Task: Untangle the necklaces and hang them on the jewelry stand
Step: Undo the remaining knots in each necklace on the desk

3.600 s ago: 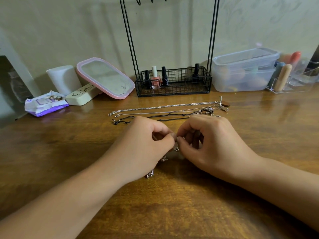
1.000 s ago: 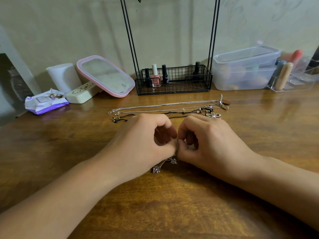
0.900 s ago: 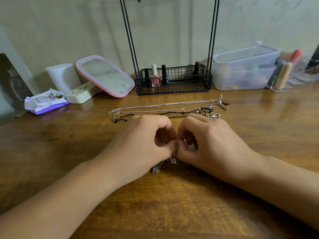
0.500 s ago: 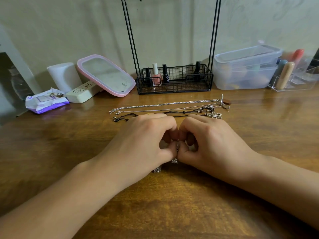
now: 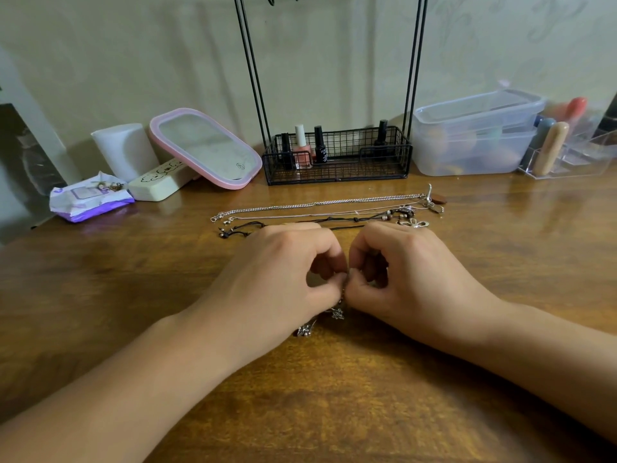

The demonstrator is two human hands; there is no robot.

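One tangled silver necklace (image 5: 337,313) is pinched between both hands at the table's centre, its charms trailing beneath the thumbs. Left hand (image 5: 283,279) and right hand (image 5: 407,275) meet fingertip to fingertip, fingers curled. About four more necklaces (image 5: 317,212) lie straightened just beyond the knuckles, before one black wire jewelry stand (image 5: 337,155) holding four polish bottles (image 5: 302,148). Since half a second ago, the thumbs sit slightly apart and more charm shows.
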